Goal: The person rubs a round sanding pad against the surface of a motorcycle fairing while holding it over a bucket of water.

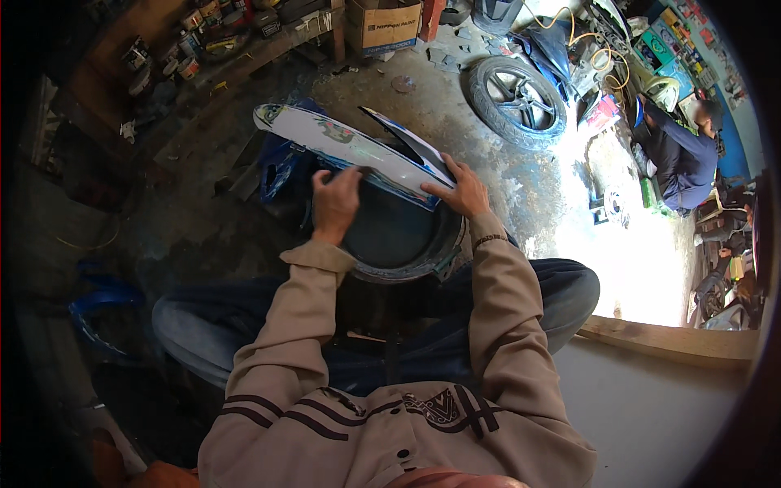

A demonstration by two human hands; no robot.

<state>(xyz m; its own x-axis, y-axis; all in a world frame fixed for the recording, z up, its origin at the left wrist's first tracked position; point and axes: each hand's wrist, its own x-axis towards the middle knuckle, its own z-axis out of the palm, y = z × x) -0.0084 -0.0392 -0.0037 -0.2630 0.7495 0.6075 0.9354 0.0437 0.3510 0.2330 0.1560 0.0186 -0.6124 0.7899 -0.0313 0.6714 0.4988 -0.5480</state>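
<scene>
My right hand (461,189) is closed on the right end of a long white panel (342,138) with blue edges and worn decals. A narrow dark, white-edged piece (407,137) lies along its upper side. My left hand (336,203) is just below the panel's middle, thumb and bent fingers apart, with nothing visible between them. Under both is a round dark tub (390,256) of dark liquid or material between my bent legs. A scuffed blue plastic part (277,179) sits at the tub's left side, partly hidden.
A motorcycle wheel (517,102) lies ahead right, near piled parts and yellow hose. A co-worker (683,159) in dark blue works at right. Shelves of cans (191,41) and a cardboard box (382,24) are at back. A blue part (102,305) lies left, a wooden edge (667,342) right.
</scene>
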